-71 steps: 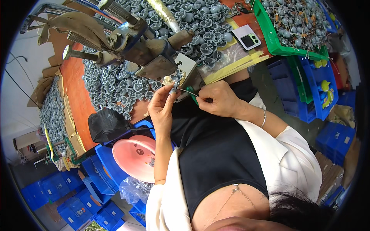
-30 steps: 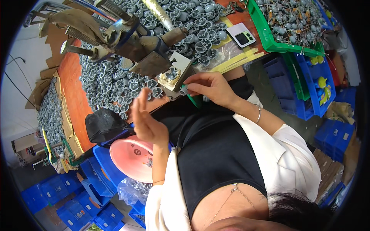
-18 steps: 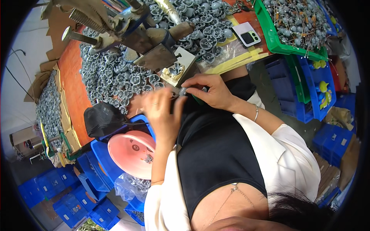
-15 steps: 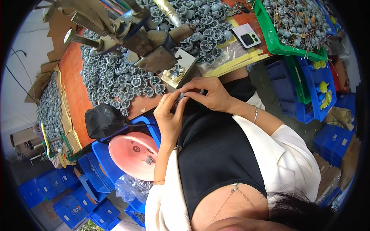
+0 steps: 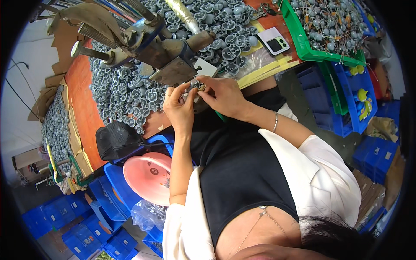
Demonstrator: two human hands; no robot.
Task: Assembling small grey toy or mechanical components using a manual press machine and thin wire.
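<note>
My left hand (image 5: 179,108) pinches a small grey plastic part (image 5: 193,84) between thumb and fingers. From the other side, my right hand (image 5: 226,98) has its curled index finger and thumb on the same part. Both hands are at the white block (image 5: 206,68) of a bench press, just below the press's metal plate (image 5: 174,72). My fingers cover most of the part and the near side of the block. Heaps of grey cup-shaped plastic pieces (image 5: 125,95) lie on the bench close by.
Right of the heap lies a phone (image 5: 274,41). A green tray (image 5: 303,45) of grey balls on thin stems stands at far right. Left of my left forearm are a black mesh-like cover (image 5: 116,139) and a pink bowl (image 5: 141,175). Blue bins (image 5: 323,99) stand beyond the bench edge.
Both hands have moved forward and left with the small grey part, from in front of my lap up to the press's block, which they now partly cover.
</note>
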